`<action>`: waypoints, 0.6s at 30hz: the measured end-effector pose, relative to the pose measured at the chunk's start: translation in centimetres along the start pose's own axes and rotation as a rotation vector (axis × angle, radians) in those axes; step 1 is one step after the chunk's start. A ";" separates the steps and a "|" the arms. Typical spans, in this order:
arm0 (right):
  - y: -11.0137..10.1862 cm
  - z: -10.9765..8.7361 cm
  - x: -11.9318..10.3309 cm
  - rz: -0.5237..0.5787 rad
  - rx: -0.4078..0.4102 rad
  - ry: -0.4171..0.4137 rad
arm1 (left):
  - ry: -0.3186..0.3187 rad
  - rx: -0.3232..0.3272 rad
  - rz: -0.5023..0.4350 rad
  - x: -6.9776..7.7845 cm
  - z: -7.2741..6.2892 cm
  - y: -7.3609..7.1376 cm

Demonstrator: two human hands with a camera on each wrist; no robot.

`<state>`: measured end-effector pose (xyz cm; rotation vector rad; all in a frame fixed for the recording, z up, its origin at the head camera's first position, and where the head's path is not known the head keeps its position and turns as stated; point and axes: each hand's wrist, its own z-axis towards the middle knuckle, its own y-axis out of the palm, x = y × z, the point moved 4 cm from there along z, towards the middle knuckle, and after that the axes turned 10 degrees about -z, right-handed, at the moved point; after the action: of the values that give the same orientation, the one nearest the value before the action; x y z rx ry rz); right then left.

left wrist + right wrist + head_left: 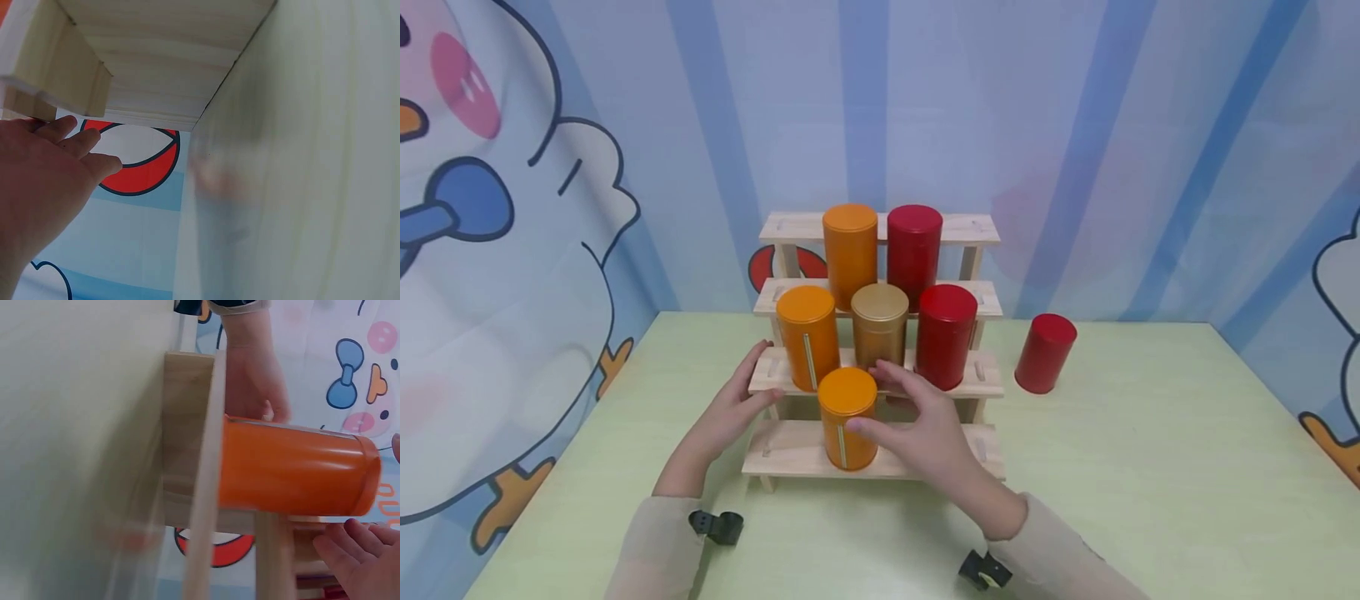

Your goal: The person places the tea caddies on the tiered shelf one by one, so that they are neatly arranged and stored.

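A stepped wooden stand (880, 227) holds several cylindrical canisters. At the left end of its second-lowest step, my left hand (730, 414) grips the wood, thumb at the front edge and fingers behind. The left wrist view shows that hand (50, 169) against the wooden end piece. My right hand (928, 429) is beside an orange canister (848, 429) on the lowest step, thumb and fingers spread. In the right wrist view a gap shows between that canister (294, 465) and the right fingers. Just behind them are a gold canister (880, 329) and another orange one (808, 337).
A red canister (947, 337) stands right of the gold one. Higher up are an orange canister (850, 254) and a red canister (913, 254). A separate red canister (1046, 354) stands on the table (1135, 467), right of the stand. A printed cloth (940, 108) hangs behind.
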<state>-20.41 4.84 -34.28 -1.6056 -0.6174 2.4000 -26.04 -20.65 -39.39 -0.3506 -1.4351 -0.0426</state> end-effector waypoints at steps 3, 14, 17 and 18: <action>-1.4 -0.2 -0.6 -0.016 0.020 -0.075 | 0.001 -0.002 0.002 0.0 0.0 0.0; -8.0 -1.7 -1.2 -0.140 0.142 -0.189 | -0.001 0.004 0.002 -0.3 0.0 -0.1; -10.0 -1.9 -1.0 -0.168 0.204 -0.207 | 0.007 0.000 -0.005 -0.2 0.1 -0.1; -10.7 -1.9 -0.9 -0.162 0.225 -0.215 | 0.009 -0.001 -0.009 -0.2 0.1 -0.1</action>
<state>-19.10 14.53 -29.42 -1.1739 -0.4709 2.4378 -26.19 -20.72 -39.54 -0.3445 -1.4280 -0.0522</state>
